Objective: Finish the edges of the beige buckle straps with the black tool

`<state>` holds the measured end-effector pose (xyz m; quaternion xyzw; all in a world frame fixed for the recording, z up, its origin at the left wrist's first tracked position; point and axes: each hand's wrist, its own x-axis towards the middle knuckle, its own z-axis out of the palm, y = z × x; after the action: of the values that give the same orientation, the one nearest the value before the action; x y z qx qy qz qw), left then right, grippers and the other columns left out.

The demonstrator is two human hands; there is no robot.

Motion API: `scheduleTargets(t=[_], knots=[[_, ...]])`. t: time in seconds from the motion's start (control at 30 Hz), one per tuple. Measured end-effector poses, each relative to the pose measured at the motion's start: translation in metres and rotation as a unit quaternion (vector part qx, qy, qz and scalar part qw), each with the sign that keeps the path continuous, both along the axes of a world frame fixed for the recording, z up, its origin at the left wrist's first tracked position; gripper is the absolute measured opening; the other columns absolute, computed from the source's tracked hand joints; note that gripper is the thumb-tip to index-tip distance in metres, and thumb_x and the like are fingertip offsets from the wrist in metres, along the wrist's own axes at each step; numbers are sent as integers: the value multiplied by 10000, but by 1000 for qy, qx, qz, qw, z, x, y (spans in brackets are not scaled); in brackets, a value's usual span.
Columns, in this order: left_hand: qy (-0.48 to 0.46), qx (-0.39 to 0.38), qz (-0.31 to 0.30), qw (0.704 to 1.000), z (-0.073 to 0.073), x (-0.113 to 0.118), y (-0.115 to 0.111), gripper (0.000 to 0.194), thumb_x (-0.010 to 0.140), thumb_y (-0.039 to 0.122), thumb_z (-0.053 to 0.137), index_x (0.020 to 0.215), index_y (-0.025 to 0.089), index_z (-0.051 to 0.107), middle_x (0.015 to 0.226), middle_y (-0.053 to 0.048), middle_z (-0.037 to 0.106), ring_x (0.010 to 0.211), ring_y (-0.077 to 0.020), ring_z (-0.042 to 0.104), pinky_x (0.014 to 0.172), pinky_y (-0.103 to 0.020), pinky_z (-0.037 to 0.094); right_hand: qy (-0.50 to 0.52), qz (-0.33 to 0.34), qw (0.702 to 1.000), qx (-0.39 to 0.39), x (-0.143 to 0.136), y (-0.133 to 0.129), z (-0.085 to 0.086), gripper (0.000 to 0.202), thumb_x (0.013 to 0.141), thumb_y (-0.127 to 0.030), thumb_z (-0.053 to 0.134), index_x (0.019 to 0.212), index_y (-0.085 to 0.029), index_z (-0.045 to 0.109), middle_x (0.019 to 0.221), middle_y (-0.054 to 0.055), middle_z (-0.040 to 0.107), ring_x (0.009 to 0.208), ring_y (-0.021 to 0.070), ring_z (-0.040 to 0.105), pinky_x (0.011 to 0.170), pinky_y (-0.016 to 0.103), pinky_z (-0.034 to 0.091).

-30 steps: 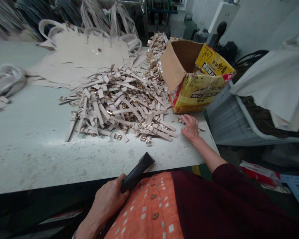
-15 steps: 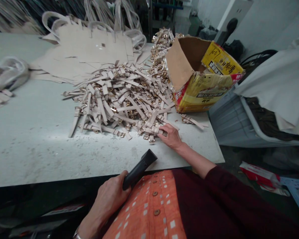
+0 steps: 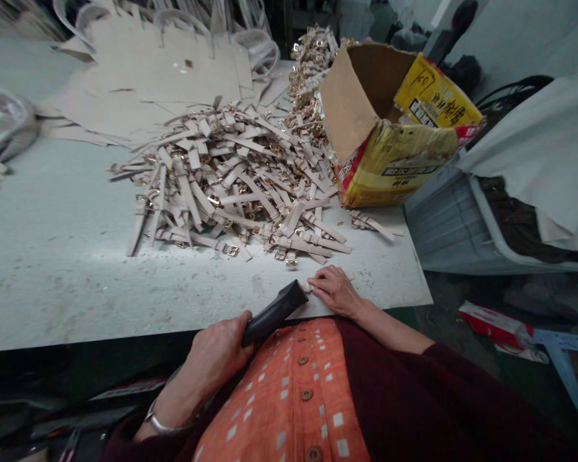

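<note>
My left hand (image 3: 219,346) is closed around a black tube-shaped nozzle (image 3: 274,314) with a wider, slanted end, which points right over the table's front edge. Right at that end, my right hand (image 3: 337,292) pinches a small beige buckle strap (image 3: 308,288) between thumb and fingers. Most of the strap is hidden by the fingers and is blurred. Beyond both hands lies a large heap of beige straps (image 3: 241,186) with gold-coloured buckles.
A yellow cardboard box (image 3: 395,167) stands open on the table (image 3: 77,282) at the right. Behind the heap are flat beige panels (image 3: 149,64) with looped handles. A few straps (image 3: 373,222) lie before the box. A grey bin (image 3: 453,224) stands beyond the table's right edge.
My right hand has drawn back from the heap's front edge toward me, bringing a strap to the nozzle's end. My left hand keeps its grip on the nozzle. The view has tilted slightly down.
</note>
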<state>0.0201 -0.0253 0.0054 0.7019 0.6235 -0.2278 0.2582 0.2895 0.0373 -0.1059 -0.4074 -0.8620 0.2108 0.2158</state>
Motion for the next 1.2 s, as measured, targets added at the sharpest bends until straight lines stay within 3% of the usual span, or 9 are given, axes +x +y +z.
scheduleTargets(t=[0.27, 0.57, 0.87, 1.2], knots=[[14, 2, -43, 999, -7, 6, 20, 351, 713, 251, 448, 1053, 210, 528, 889, -101, 664, 843, -240, 621, 704, -324, 434, 52, 9, 998, -17, 2, 7, -3, 199, 783, -200, 570, 976, -205, 618, 880, 55, 590, 859, 186, 493, 774, 333, 374], [4, -13, -5, 1000, -11, 7, 19, 327, 703, 237, 457, 1012, 215, 560, 900, -85, 671, 822, -214, 626, 676, -290, 432, 30, 85, 996, -20, 8, 18, 4, 260, 720, -135, 549, 957, -208, 628, 867, 46, 585, 835, 177, 503, 753, 301, 400], [13, -12, 6, 1000, -9, 9, 16, 323, 696, 243, 477, 1006, 210, 559, 899, -90, 669, 844, -220, 626, 684, -295, 435, 8, 33, 999, -10, 19, 12, -3, 248, 713, -160, 566, 948, -198, 637, 844, 51, 580, 829, 185, 511, 749, 321, 379], [33, -2, -43, 999, -6, 8, 11, 354, 722, 238, 441, 1064, 203, 525, 886, -104, 670, 843, -231, 625, 707, -316, 438, 40, 19, 999, -19, 21, 10, -2, 164, 765, -226, 576, 917, -199, 632, 849, 51, 587, 839, 188, 510, 763, 331, 370]])
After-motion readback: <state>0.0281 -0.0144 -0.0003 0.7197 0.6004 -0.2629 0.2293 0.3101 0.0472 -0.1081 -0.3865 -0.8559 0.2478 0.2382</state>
